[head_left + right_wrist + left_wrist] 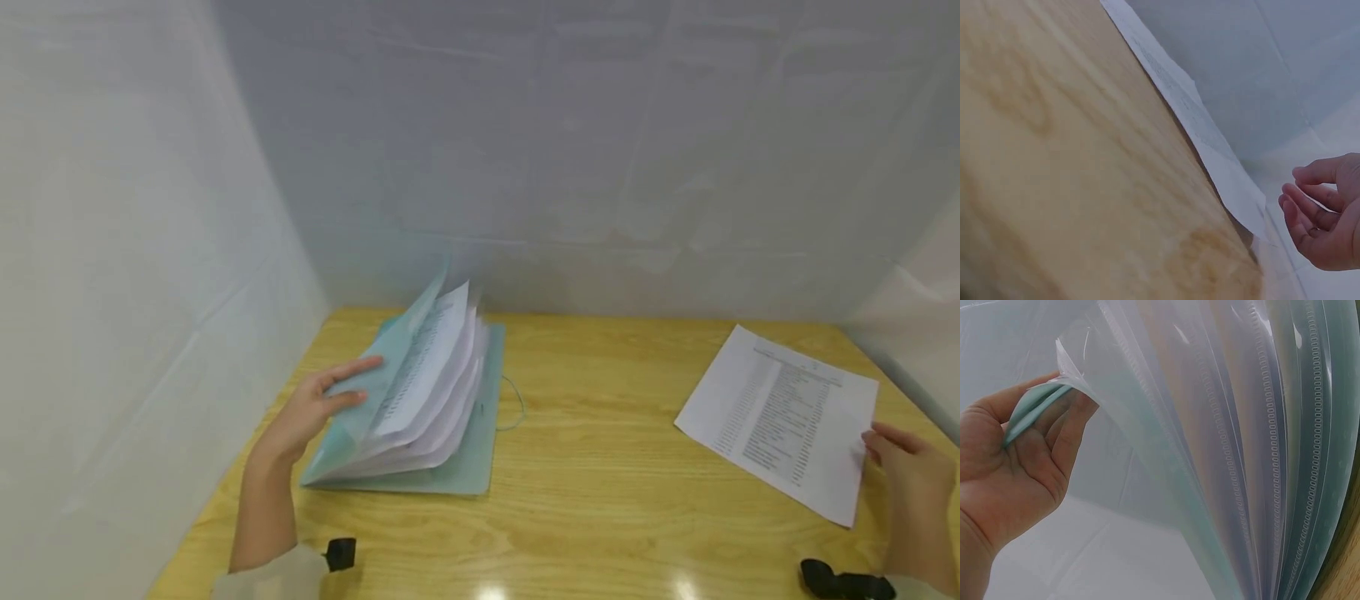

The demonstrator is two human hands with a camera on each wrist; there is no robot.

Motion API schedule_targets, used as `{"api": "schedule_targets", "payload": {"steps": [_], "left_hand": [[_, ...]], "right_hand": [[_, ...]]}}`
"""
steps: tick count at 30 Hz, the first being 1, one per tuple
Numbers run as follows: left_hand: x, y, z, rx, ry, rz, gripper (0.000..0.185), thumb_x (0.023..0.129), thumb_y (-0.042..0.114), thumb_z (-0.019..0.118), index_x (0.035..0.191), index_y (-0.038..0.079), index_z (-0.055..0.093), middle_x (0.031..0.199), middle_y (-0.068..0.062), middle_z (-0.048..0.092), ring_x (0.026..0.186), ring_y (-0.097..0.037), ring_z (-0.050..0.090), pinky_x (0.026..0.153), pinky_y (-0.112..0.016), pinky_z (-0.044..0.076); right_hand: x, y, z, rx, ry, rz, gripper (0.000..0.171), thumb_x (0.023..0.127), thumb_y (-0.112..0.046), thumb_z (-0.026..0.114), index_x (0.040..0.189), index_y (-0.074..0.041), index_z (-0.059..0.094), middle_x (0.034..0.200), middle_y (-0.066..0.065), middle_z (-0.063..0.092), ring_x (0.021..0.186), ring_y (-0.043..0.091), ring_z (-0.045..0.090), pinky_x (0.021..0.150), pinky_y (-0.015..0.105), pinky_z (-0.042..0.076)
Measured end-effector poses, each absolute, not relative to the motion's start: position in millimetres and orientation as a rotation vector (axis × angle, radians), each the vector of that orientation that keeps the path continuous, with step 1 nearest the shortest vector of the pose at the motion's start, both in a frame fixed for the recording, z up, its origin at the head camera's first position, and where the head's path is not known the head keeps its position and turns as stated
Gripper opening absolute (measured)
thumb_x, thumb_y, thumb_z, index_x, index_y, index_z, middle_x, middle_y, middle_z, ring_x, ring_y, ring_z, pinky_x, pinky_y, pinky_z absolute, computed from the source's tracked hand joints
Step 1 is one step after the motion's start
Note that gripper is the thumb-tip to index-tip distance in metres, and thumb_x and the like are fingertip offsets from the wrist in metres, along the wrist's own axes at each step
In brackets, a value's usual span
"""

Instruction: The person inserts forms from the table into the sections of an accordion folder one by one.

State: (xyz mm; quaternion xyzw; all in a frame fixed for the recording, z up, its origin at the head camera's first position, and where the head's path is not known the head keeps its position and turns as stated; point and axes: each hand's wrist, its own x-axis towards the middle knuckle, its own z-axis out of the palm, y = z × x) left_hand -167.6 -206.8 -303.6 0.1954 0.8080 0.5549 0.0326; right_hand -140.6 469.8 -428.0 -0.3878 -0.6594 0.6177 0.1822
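Here, a person works at a wooden counter [600, 467] with white sheets hung all around it. At the left of the head view, the left hand [311, 408] holds up the front cover of a light green folder [420, 400]. The folder stands half open on the counter, left of the middle, and its pages fan out with printed paper inside. In the left wrist view, the left hand [1016, 469] has its grip on the folder [1241, 456] cover's edge: the thumb is on one side and the fingers are curled on the other, so the cover is pinched between them. The see-through pockets spread out to the right of the hand.

At the right of the head view, a printed sheet of paper [780, 417] lies flat on the counter. The right hand [911, 492] is at the sheet's lower right edge, at the right edge of the frame. In the right wrist view, the right hand [1325, 215] is loosely curled and holds nothing, just beside the corner of the sheet of paper [1210, 147]. Whether a fingertip touches the sheet is hard to tell.
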Motion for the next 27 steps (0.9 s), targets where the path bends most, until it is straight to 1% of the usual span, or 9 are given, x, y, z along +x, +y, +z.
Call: {"api": "schedule_targets", "payload": {"steps": [7, 9, 12, 14, 17, 19, 21, 23, 27], "left_hand": [[-166.8, -207.8, -303.1, 0.604, 2.509, 1.712, 0.043, 0.091, 0.007, 0.057, 0.132, -0.001, 0.048, 0.139, -0.014, 0.039, 0.133, -0.029, 0.019, 0.102, -0.055, 0.014], [-166.6, -207.9, -303.0, 0.601, 2.509, 1.719, 0.043, 0.091, 0.008, 0.057, 0.132, -0.001, 0.048, 0.139, -0.014, 0.039, 0.133, -0.029, 0.019, 0.102, -0.055, 0.014], [-166.7, -207.6, -303.5, 0.604, 2.501, 1.729, 0.043, 0.091, 0.007, 0.057, 0.132, -0.002, 0.047, 0.139, -0.015, 0.038, 0.133, -0.029, 0.019, 0.102, -0.055, 0.014], [-166.8, -207.4, -304.1, 0.603, 2.493, 1.734, 0.043, 0.091, 0.007, 0.056, 0.132, -0.002, 0.047, 0.140, -0.015, 0.038, 0.133, -0.029, 0.018, 0.102, -0.055, 0.014], [-166.7, -207.4, -305.0, 0.589, 2.484, 1.736, 0.044, 0.091, 0.008, 0.056, 0.133, -0.002, 0.047, 0.140, -0.015, 0.037, 0.134, -0.029, 0.017, 0.102, -0.056, 0.013], [-167.1, -207.4, -305.6, 0.586, 2.478, 1.737, 0.044, 0.091, 0.008, 0.056, 0.133, -0.001, 0.047, 0.141, -0.015, 0.036, 0.134, -0.029, 0.016, 0.102, -0.057, 0.012], [-167.5, -207.5, -306.0, 0.584, 2.475, 1.737, 0.044, 0.091, 0.009, 0.056, 0.133, -0.001, 0.046, 0.141, -0.014, 0.036, 0.134, -0.029, 0.016, 0.102, -0.057, 0.011], [-168.0, -207.7, -306.2, 0.586, 2.475, 1.735, 0.044, 0.091, 0.009, 0.056, 0.133, -0.001, 0.046, 0.141, -0.014, 0.036, 0.134, -0.029, 0.016, 0.102, -0.057, 0.012], [-168.6, -208.1, -306.7, 0.593, 2.479, 1.734, 0.044, 0.091, 0.009, 0.057, 0.133, -0.001, 0.047, 0.141, -0.014, 0.036, 0.134, -0.029, 0.016, 0.102, -0.057, 0.012]], "right_hand": [[-140.5, 472.6, -442.1, -1.094, -1.828, 1.679, 0.030, 0.086, -0.007, 0.059, 0.069, -0.032, 0.055, 0.054, -0.025, 0.046, 0.050, -0.008, 0.045, 0.041, 0.012, 0.038], [-141.9, 475.3, -447.4, -1.125, -1.923, 1.582, 0.023, 0.087, -0.012, 0.060, 0.075, -0.031, 0.057, 0.058, -0.027, 0.044, 0.055, -0.008, 0.043, 0.045, 0.011, 0.037], [-142.9, 478.8, -455.3, -1.186, -2.057, 1.449, 0.009, 0.089, -0.021, 0.058, 0.095, -0.024, 0.063, 0.065, -0.028, 0.041, 0.068, 0.000, 0.043, 0.057, 0.013, 0.037], [-143.4, 479.8, -458.9, -1.199, -2.135, 1.400, 0.028, 0.089, -0.025, 0.058, 0.115, -0.015, 0.061, 0.073, -0.018, 0.049, 0.081, 0.012, 0.047, 0.069, 0.021, 0.039], [-145.3, 478.4, -461.5, -1.180, -2.229, 1.341, 0.048, 0.089, -0.028, 0.057, 0.130, -0.004, 0.051, 0.096, 0.005, 0.058, 0.101, 0.028, 0.045, 0.081, 0.031, 0.038], [-147.0, 476.6, -461.4, -1.147, -2.277, 1.331, 0.060, 0.088, -0.029, 0.058, 0.137, 0.001, 0.040, 0.122, 0.019, 0.050, 0.111, 0.036, 0.039, 0.086, 0.037, 0.037], [-147.8, 474.5, -460.4, -1.121, -2.326, 1.330, 0.065, 0.088, -0.030, 0.057, 0.139, 0.002, 0.034, 0.134, 0.025, 0.038, 0.116, 0.039, 0.036, 0.087, 0.041, 0.036], [-147.5, 472.4, -459.6, -1.087, -2.386, 1.326, 0.071, 0.087, -0.031, 0.059, 0.141, 0.004, 0.028, 0.140, 0.028, 0.027, 0.120, 0.043, 0.032, 0.091, 0.047, 0.034], [-147.0, 467.8, -457.8, -1.035, -2.499, 1.266, 0.075, 0.086, -0.030, 0.060, 0.141, 0.007, 0.024, 0.141, 0.033, 0.021, 0.124, 0.047, 0.024, 0.098, 0.054, 0.025]]}}
